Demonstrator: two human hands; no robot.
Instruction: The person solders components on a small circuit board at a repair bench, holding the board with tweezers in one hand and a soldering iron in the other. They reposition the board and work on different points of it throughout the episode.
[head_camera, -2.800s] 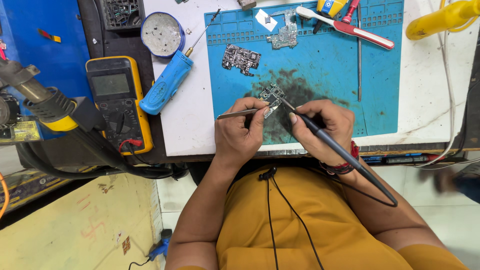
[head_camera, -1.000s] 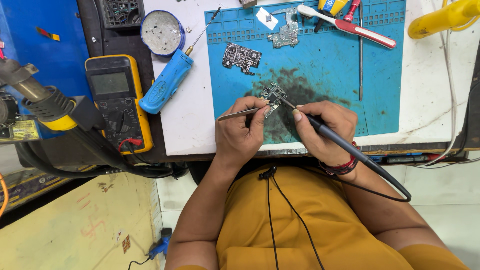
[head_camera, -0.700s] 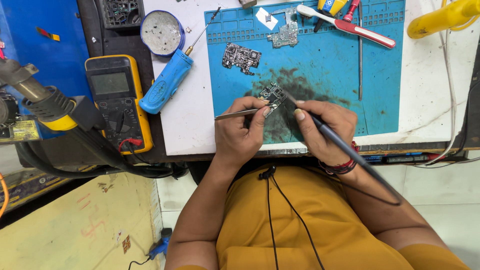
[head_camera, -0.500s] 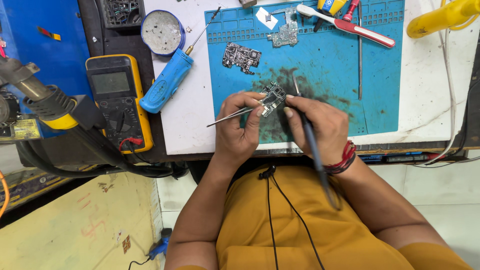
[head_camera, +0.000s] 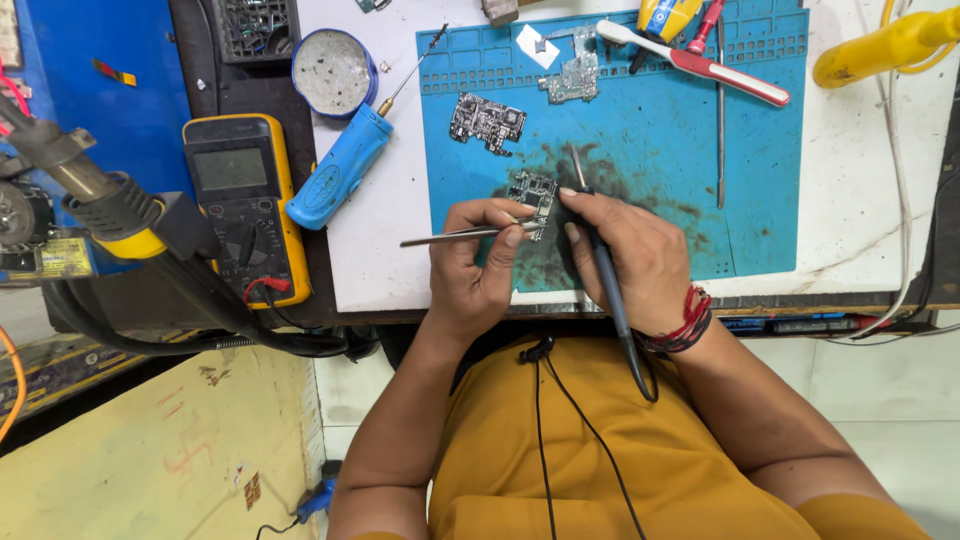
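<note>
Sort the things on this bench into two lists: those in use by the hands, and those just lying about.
In use:
left hand with tweezers
right hand with soldering iron
small circuit board
blue mat

Lying about:
multimeter
blue screwdriver
round tin
second circuit board
red-handled tool

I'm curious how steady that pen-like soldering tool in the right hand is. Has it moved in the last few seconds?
Yes. The soldering iron has swung upright: its tail moved from the right toward the person's chest, judged against the blue mat.
</note>
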